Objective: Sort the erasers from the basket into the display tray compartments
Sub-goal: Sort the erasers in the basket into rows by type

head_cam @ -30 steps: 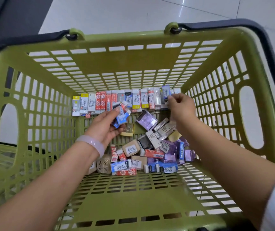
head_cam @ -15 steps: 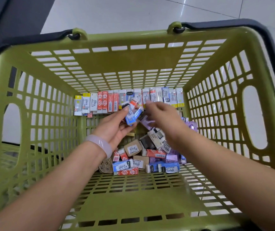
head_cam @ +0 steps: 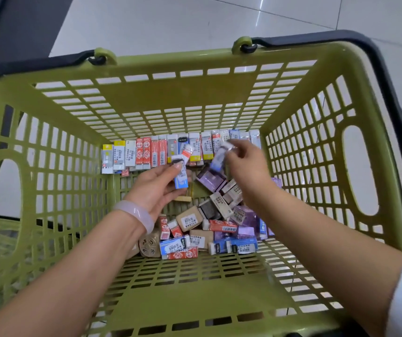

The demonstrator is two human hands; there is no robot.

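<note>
both hands are holding erasers: left hand is gripping a blue-and-white eraser, right hand is pinching a blurry pale eraser. green plastic basket of loose erasers is sitting on shiny white floor tiles.

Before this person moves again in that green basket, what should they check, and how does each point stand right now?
1. Left hand has a firm grip on its blue eraser: ok.
2. Right hand holds an eraser: ok, though blurred.
3. Row of erasers along the far wall stands upright: ok.
4. Loose pile remains to sort: ok.
5. Display tray in reach: cannot tell, not in view.
6. Basket sits level: ok.
</note>
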